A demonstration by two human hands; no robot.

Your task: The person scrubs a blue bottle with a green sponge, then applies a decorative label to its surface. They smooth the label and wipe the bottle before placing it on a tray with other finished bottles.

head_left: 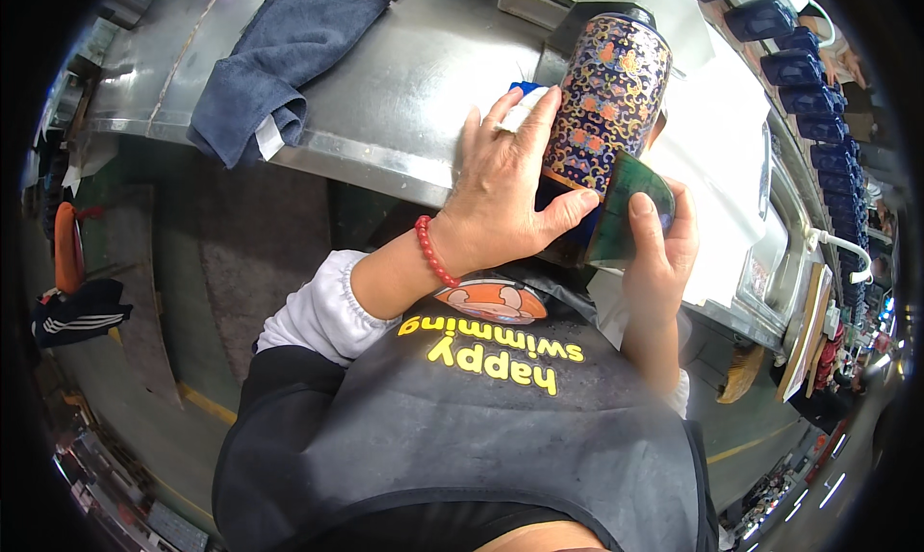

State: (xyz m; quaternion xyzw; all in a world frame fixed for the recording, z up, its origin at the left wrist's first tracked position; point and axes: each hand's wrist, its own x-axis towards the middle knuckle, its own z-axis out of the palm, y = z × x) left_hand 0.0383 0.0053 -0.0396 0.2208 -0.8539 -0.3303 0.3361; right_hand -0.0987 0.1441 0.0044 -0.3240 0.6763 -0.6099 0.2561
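A dark blue cylindrical vase with a gold and orange floral pattern lies on its side on the bench, its dark neck at the far end. My left hand rests against its left side, fingers stretched out and thumb reaching over the near end. By those fingertips is a small white and blue piece, partly hidden, so I cannot tell its kind. My right hand pinches a thin green flexible sheet, like a scraper, between thumb and fingers. The sheet's edge meets the vase's near right side.
A grey-blue cloth hangs over the front edge of the metal bench on the left. White sheeting covers the surface right of the vase. Several dark blue items stand in a row at far right, beside a white hooked pipe.
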